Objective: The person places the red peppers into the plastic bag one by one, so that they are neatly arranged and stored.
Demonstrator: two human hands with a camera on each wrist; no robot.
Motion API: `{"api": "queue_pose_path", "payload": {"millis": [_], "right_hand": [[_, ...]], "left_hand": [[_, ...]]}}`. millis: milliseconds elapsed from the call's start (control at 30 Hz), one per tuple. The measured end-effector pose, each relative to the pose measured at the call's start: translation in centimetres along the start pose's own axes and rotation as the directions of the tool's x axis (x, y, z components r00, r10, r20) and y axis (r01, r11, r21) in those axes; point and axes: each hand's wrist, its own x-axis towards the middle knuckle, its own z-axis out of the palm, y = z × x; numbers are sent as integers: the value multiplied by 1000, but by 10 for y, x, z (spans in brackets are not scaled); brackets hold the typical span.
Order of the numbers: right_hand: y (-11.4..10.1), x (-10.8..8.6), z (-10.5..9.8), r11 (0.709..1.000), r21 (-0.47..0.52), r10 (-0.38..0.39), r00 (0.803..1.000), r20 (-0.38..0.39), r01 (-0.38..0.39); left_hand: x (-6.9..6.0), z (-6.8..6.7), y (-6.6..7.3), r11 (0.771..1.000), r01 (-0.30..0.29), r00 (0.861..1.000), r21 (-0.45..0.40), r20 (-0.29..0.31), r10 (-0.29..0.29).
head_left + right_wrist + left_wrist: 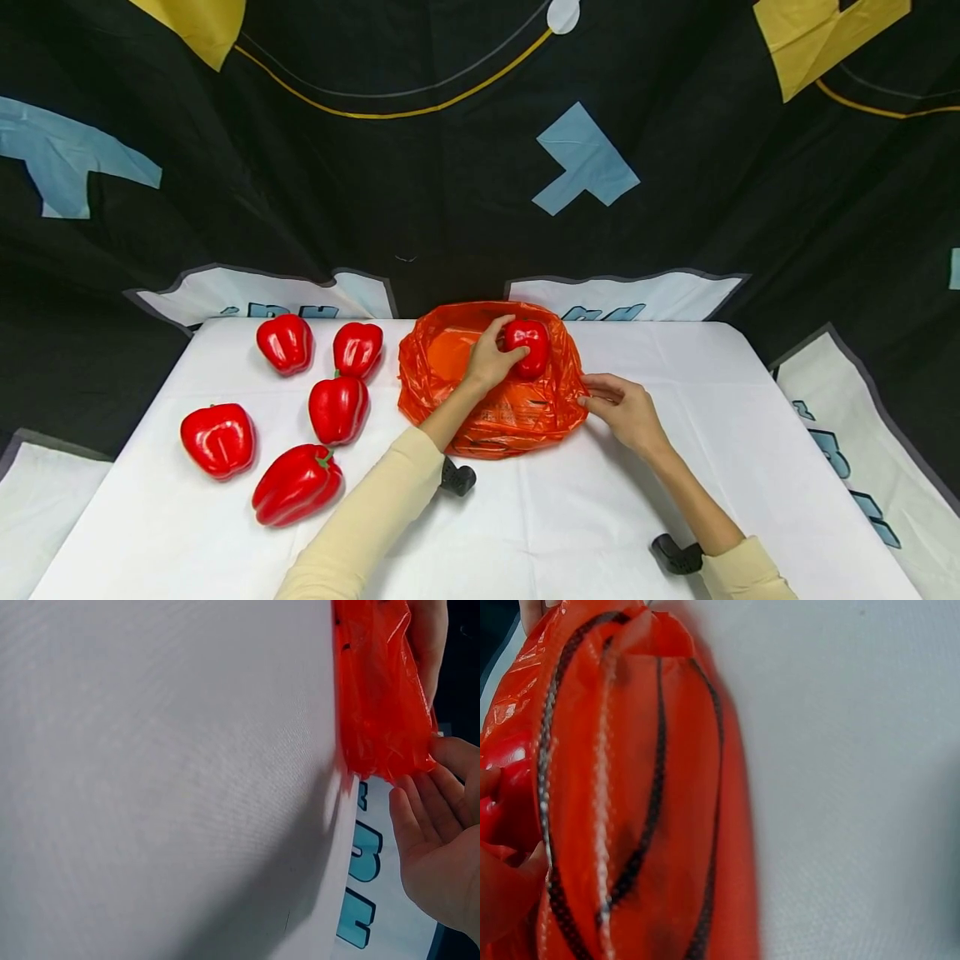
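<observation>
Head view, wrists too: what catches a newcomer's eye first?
The crinkled orange-red plastic bag, mid-table, with the left hand gripping a glossy red bell pepper over its opening and the right hand pinching its right edge. Then five more glossy red bell peppers, left of the bag on the white cloth-covered table. Behind hangs a black cloth with yellow and pale blue shapes.

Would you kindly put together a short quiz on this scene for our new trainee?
1. How many red peppers lie on the table outside the orange bag?
2. True or false: the left hand grips a pepper.
3. What is the right hand touching?
A) The edge of the bag
B) A pepper
C) The left hand

Key:
1. Five.
2. True.
3. A; it touches the edge on the bag's right side.
</observation>
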Motion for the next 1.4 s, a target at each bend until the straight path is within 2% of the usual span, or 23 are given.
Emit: {"api": "queue_pose_path", "payload": {"millis": [433,867,1133,1400], "right_hand": [[-1,0,1,1000,-5,6,1000,-10,-6],[0,0,0,1000,-12,5,1000,-8,-5],[1,0,-1,1000,7,11,1000,-11,-11],[-3,-3,-1,999,-20,49,999,-6,-49]], "left_hand": [[0,-1,-1,999,-14,1000,45,0,14],[-6,-5,4,1000,-11,1000,23,13,11],[-18,-9,15,1000,-21,999,-21,-29,21],[-36,-23,28,996,-17,1000,-90,-15,16]]}}
